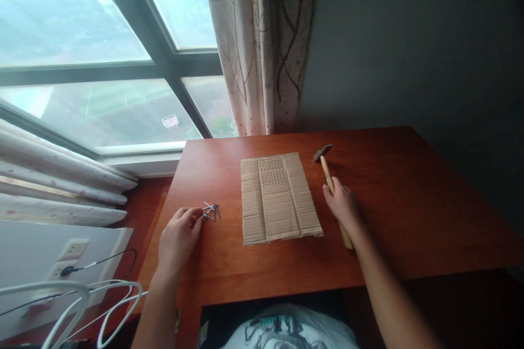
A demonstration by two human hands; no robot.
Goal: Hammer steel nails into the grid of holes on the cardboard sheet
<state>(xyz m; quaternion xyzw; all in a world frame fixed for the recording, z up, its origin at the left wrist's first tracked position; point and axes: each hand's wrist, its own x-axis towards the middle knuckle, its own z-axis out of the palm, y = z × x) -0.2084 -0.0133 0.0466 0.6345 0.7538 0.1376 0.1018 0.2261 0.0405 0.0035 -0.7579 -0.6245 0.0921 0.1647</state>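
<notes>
My left hand (179, 235) is at the left of the table, thumb and fingers pinched together at the edge of a small pile of metal nails (211, 209). The fingertips appear closed on one nail; the hand partly hides it. My right hand (343, 203) is wrapped round the wooden handle of a hammer (326, 169), whose metal head points away from me at the far right of the cardboard. Between my hands lies a flat, creased piece of cardboard (281, 212) with a grid of small holes in its upper part.
The reddish-brown wooden table (409, 202) meets a grey wall at its far side. Windows and a patterned curtain (262, 54) stand behind it. At lower left are white cables (110, 305) and a wall socket (75, 250) beside the table's left edge.
</notes>
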